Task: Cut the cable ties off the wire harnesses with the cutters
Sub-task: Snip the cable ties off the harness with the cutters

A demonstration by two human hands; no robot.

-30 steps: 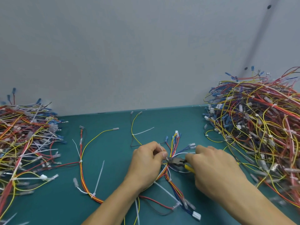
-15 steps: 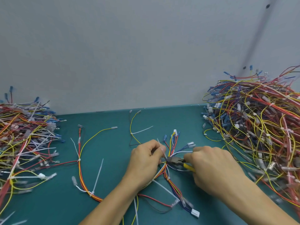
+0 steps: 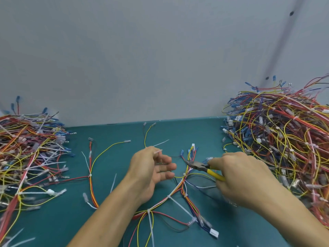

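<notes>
Can't make out any lettering, brand or number anywhere here, not on the cutters (image 3: 197, 164), the wire harnesses (image 3: 183, 190) or the white connector (image 3: 214, 233).

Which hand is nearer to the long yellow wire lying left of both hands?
Left. The left hand is just right of the yellow wire; the right hand, holding the cutters, is farther right.

The left hand (image 3: 149, 172), at lower centre with its palm facing right, pinched a cable tie offcut (image 3: 158, 151), its other fingers loosely extended. The right hand (image 3: 243, 177), at centre right, curled round the yellow handles of the cutters (image 3: 204, 168). Both bare forearms rose from the bottom edge.
</notes>
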